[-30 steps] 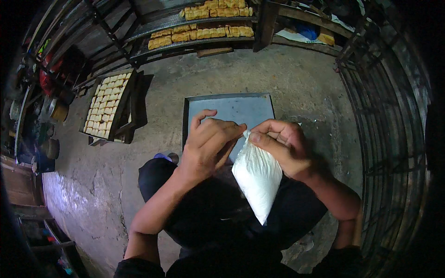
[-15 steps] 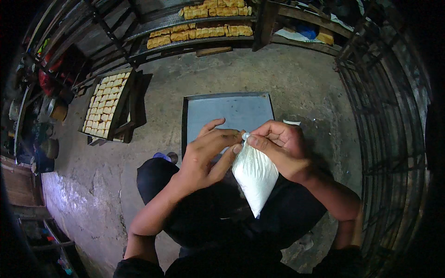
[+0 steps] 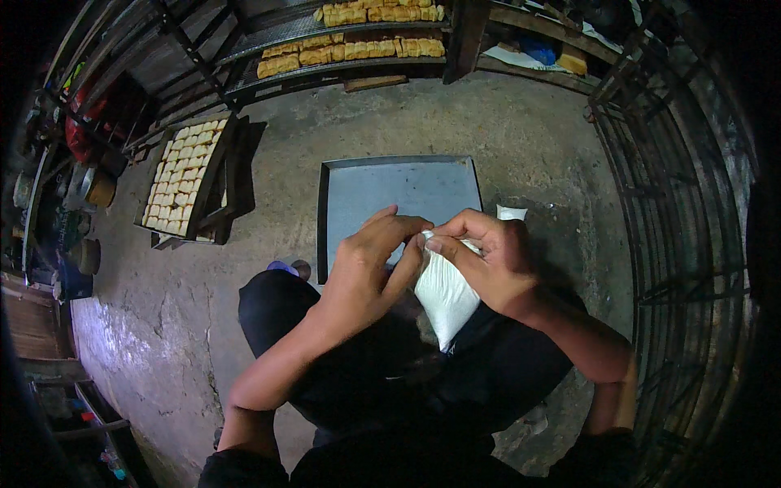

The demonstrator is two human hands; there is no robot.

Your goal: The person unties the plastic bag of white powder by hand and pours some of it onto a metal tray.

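A small plastic bag point(image 3: 446, 299) filled with something white hangs point-down above my lap, its pointed lower end near my dark clothing. At its twisted top, my left hand point(image 3: 364, 264) pinches with thumb and fingers. Close against it, my right hand point(image 3: 494, 259) pinches the same gathered neck, and its thumb and fingers cover part of the bag's upper right side. The fingertips of both hands almost meet there. Just beyond them a shallow rectangular metal tray point(image 3: 399, 185) lies on the floor, partly hidden behind my hands.
Another white bag point(image 3: 511, 213) stands right of the metal tray. To the left, a tray of pale dough pieces point(image 3: 185, 175) rests on a support. Racks with browned bread point(image 3: 350, 53) line the back, and a dark metal rack point(image 3: 683, 268) runs along the right. A purple item point(image 3: 282, 267) lies near my left knee.
The bag has risen slightly, and its lower tip is higher. My fingers have closed in around its neck, covering the knot that showed before. The view has shifted a little.
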